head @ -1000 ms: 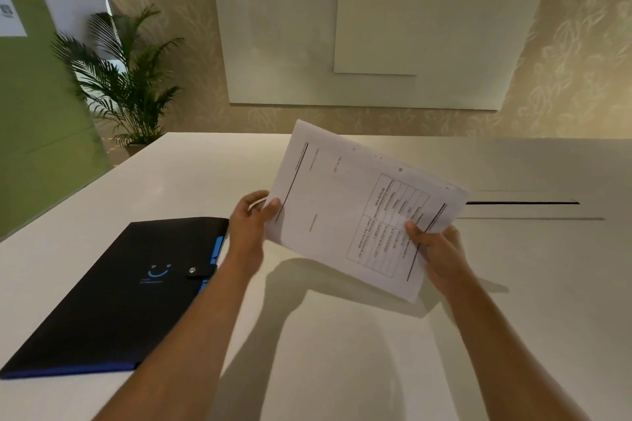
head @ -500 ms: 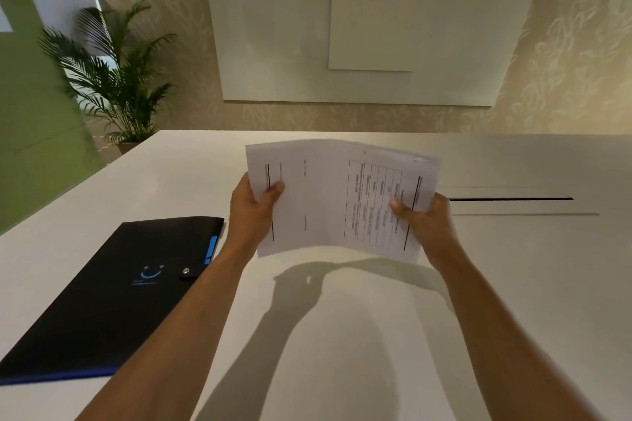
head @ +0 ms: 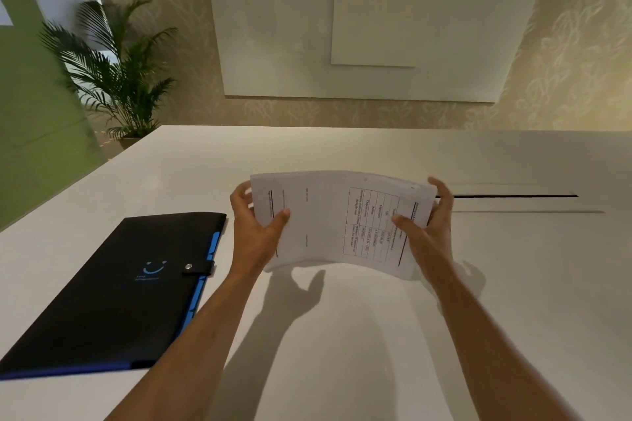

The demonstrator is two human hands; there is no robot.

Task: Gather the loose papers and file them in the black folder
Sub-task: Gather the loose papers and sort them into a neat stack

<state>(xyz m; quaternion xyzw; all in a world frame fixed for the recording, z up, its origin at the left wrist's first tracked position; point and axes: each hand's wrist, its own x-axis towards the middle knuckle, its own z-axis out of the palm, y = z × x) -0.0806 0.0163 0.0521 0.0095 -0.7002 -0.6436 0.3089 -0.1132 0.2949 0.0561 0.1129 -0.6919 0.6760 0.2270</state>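
Observation:
A stack of printed white papers stands on its long edge on the white table, bowed slightly, with a table of text facing me. My left hand grips the stack's left end, thumb in front and fingers behind. At the right end my right hand holds it the same way. The black folder lies closed flat on the table to the left of my left forearm, with a blue edge, a snap strap and a blue smile logo.
A long narrow slot runs across the table to the right of the papers. A potted palm stands beyond the table's far left corner. White boards hang on the wall behind.
The papers went from tilted in the air to upright and level, then came down until their lower edge met the table. Both hands moved lower and further apart along the ends.

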